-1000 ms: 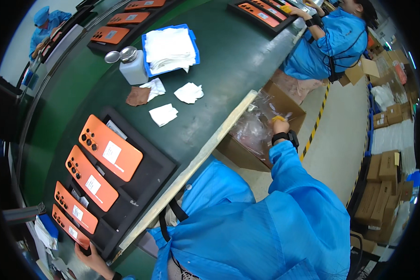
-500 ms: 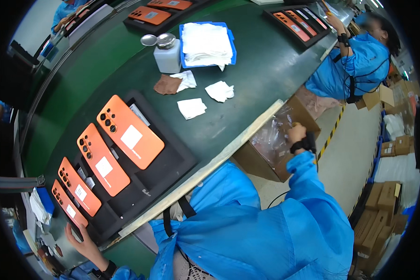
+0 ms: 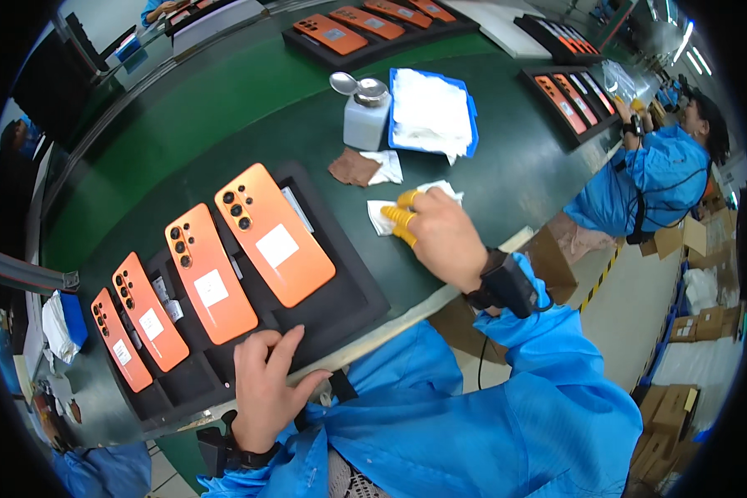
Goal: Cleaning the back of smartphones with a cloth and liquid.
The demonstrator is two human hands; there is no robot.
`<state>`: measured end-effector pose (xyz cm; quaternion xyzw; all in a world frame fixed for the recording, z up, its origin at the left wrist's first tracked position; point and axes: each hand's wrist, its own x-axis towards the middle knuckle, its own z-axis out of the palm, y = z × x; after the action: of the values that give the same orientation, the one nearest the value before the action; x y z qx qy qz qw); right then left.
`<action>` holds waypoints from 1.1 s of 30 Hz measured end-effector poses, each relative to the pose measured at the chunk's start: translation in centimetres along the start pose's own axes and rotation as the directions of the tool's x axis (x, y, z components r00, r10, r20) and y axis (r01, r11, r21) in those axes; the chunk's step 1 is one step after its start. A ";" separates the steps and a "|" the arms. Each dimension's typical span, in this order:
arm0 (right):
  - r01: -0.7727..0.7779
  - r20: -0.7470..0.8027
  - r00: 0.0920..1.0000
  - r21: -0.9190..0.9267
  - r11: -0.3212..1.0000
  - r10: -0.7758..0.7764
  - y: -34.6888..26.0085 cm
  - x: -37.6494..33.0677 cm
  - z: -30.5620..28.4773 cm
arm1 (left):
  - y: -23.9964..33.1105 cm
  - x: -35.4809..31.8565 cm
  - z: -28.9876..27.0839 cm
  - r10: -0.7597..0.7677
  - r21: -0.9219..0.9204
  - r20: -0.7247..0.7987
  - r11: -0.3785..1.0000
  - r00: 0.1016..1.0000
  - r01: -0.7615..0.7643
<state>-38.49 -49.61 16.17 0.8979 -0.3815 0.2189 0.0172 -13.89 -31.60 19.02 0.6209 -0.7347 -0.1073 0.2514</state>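
Observation:
My right hand point(image 3: 441, 234), with yellow finger cots on its fingertips, reaches over the green table. Its fingers are bent down onto a white wipe point(image 3: 378, 221), pinching at it. Partly behind this hand lies a second white wipe point(image 3: 450, 192). My left hand point(image 3: 267, 383) is at the front edge of a black foam tray point(image 3: 349, 290), fingers apart and holding nothing, the fingertips close to the nearest phones. Several orange phones lie on the tray, cameras up, each with a white label; the largest-looking phone point(image 3: 278, 241) is at the right end.
Behind the wipes are a brown cloth point(image 3: 355, 168), a white pump bottle point(image 3: 364, 123) and a blue tray point(image 3: 473, 124) stacked with wipes. More phone trays point(image 3: 340, 56) stand at the back. A cardboard box point(image 3: 552, 264) is below the table edge; a co-worker point(image 3: 651, 170) sits at right.
My right hand has come up from the cardboard box to the wipes on the table. My left hand has moved right along the tray's front, away from the leftmost phone. The view has shifted.

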 end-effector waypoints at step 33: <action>0.492 -0.134 0.864 0.016 0.871 -0.486 -8.2 10.4 5.1 | -1.7 3.1 1.0 -0.045 -0.089 0.189 0.994 0.981 0.063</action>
<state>-24.48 -51.84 16.95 0.9498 -0.1343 0.2727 0.0736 -13.30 -35.10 18.09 0.6151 -0.7320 -0.2065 0.2078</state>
